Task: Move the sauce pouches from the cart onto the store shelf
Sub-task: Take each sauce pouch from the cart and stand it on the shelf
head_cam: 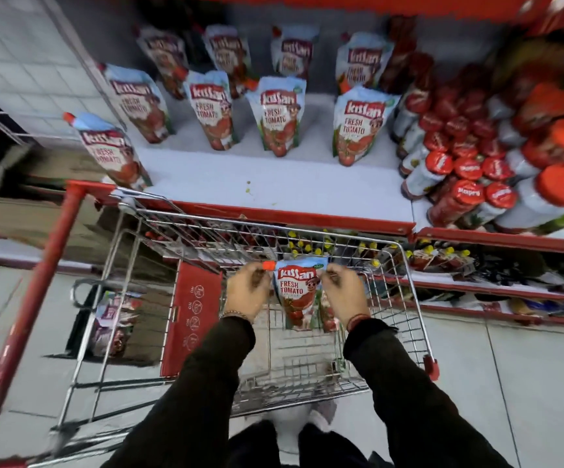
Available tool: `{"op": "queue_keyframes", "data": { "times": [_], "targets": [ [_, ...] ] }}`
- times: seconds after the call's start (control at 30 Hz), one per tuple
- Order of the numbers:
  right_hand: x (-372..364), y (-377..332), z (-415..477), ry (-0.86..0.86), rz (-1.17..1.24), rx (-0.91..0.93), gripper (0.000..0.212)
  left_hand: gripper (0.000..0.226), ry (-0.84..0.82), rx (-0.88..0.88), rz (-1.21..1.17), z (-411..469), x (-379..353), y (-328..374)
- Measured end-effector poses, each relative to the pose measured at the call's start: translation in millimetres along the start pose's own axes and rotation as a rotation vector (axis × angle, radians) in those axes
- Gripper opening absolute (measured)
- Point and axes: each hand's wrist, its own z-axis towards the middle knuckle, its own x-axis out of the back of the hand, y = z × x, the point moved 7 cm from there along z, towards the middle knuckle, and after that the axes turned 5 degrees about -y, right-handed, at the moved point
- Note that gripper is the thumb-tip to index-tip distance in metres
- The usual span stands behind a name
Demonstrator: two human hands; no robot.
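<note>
A tomato sauce pouch [296, 293] with an orange cap is held upright above the wire cart [412, 298]. My left hand [248, 290] grips its top left corner and my right hand [343, 293] grips its top right corner. Behind it, low in the basket, another pouch [327, 314] shows partly beside my right hand. Several matching pouches [280, 113] stand in two rows on the white shelf [274, 187]. One more pouch [110, 153] stands at the shelf's front left corner.
Red-capped bottles [456, 170] crowd the right side of the shelf. The shelf has a red front lip [274, 214]. A lower shelf [476, 275] holds yellow-capped items. The cart's red flap [191, 315] and red handle [37, 298] lie to the left.
</note>
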Motion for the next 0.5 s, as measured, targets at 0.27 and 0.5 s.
{"op": "queue_keyframes", "data": {
  "times": [0.27, 0.5],
  "targets": [
    [-0.3, -103.9, 13.2, 0.092, 0.164, 0.185, 0.012, 0.014, 0.164, -0.163, -0.166, 11.2, 90.6, 51.5],
    [-21.0, -200.8, 46.3, 0.103, 0.185, 0.35, 0.015, 0.018, 0.352, -0.278, -0.136, 48.3, 183.8, 84.5]
  ]
}}
